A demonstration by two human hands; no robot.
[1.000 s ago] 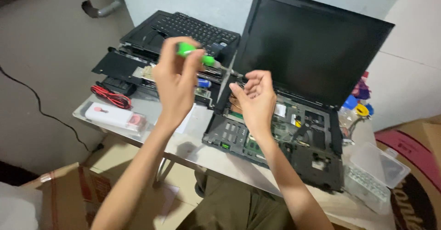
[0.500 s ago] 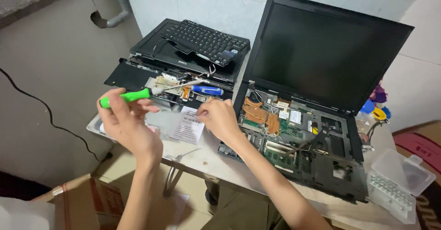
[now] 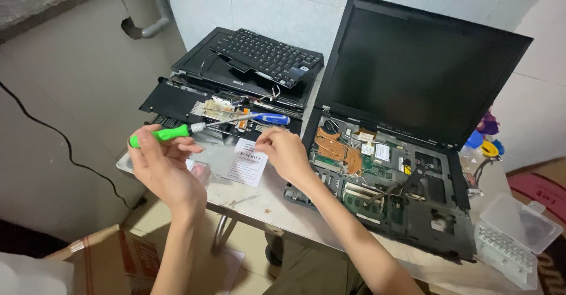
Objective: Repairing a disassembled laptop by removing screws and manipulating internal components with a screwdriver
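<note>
Gripping a green-handled screwdriver with a bright metal shaft [image 3: 171,133], the left hand [image 3: 162,168] is closed around the handle's middle, thumb and fingers wrapped over it, so that the tool lies nearly level above the left end of the worn grey metal table [image 3: 259,203], its shaft pointing right toward the parts pile. The right hand [image 3: 286,153] hovers just over a small white printed paper slip [image 3: 247,162] that lies flat on the table; its fingers are drawn together in a pinch near the slip's upper right corner, and whether anything tiny sits between the fingertips cannot be told. Just beyond the screwdriver's tip lies a blue-handled screwdriver [image 3: 268,119] on a heap of stripped black laptop parts [image 3: 194,103], with a detached black keyboard [image 3: 268,56] resting loose on top of a second dismantled machine behind. To the right of the right forearm stands an opened black laptop with a dark screen [image 3: 421,71], its keyboard gone, so copper heat pipes and green circuit boards show. Near the table's right edge sits a clear plastic compartment box with its lid open [image 3: 513,236]. Below the table's left end, a brown cardboard box [image 3: 106,259] stands on the floor.
</note>
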